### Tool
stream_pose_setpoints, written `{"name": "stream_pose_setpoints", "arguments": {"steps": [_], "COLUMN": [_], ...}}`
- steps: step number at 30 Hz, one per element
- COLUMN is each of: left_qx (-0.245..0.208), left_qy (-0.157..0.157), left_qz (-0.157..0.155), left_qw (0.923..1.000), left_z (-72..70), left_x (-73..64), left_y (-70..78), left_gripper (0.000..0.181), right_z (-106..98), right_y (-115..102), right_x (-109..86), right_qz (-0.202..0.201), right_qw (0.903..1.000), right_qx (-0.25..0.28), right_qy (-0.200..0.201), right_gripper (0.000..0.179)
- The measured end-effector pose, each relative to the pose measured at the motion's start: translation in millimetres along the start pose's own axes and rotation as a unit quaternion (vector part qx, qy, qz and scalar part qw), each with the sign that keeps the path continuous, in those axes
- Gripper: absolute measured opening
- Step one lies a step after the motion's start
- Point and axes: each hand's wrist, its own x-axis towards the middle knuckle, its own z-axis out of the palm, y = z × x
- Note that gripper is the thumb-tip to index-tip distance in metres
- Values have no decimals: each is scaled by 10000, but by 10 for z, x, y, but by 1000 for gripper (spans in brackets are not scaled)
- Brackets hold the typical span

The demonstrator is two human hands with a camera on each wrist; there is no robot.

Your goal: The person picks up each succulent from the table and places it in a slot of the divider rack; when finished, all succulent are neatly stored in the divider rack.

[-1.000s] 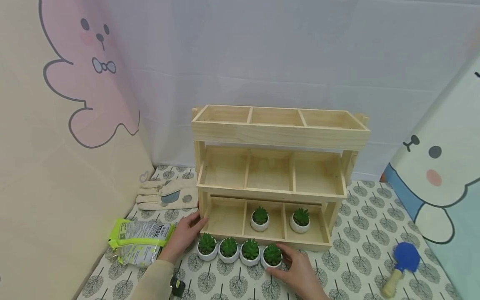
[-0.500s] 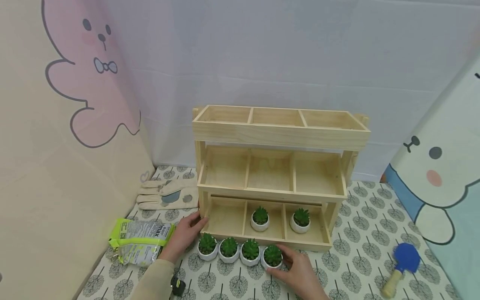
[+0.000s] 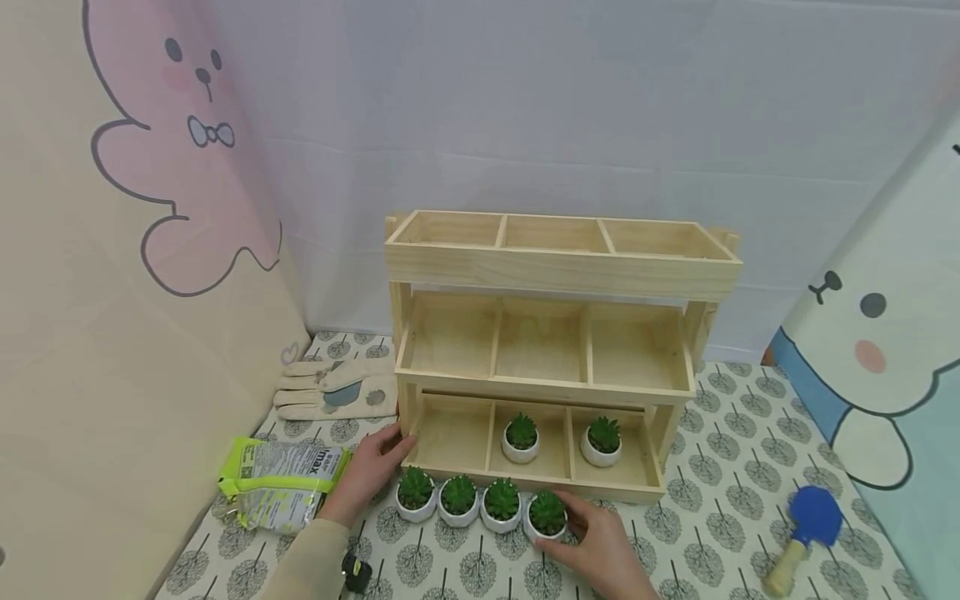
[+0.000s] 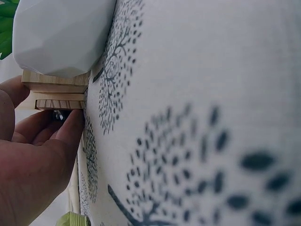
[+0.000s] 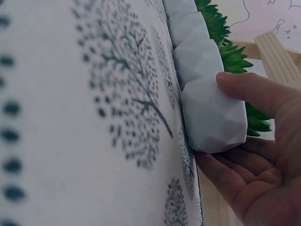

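My right hand holds the rightmost potted succulent, at the end of a row of small white pots before the wooden shelf. In the right wrist view its thumb lies on the faceted pot, with the fingers at its other side; the pot stands on the cloth. My left hand grips the lower left corner of the shelf, the wooden end between thumb and fingers in the left wrist view. In the bottom tier one potted succulent stands in the middle compartment, another in the right one.
Left of the shelf lie a pair of pale gloves and a green-and-grey bag. A blue toy shovel lies at the right on the tree-print cloth. Fabric walls stand behind and at both sides.
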Motion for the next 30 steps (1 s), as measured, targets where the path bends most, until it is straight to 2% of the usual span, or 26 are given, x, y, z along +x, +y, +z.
{"name": "stream_pose_setpoints", "arguments": {"steps": [4, 17, 30], "left_qx": [-42, -62, -76], "left_qy": [-5, -1, -58], "left_qz": [37, -10, -50], "left_qw": [10000, 10000, 9999], "left_z": [-5, 2, -8], "left_x": [-5, -1, 20], "left_y": [-3, -24, -38], "left_gripper": [57, 58, 58], "right_z": [-13, -82, -182], "right_y": [3, -98, -257], "right_x": [-3, -25, -19], "right_qz": [-44, -532, -436], "right_qw": [10000, 9985, 9988], "right_qx": [-19, 57, 141], "right_qy": [-31, 96, 180], "right_gripper": [82, 71, 79]}}
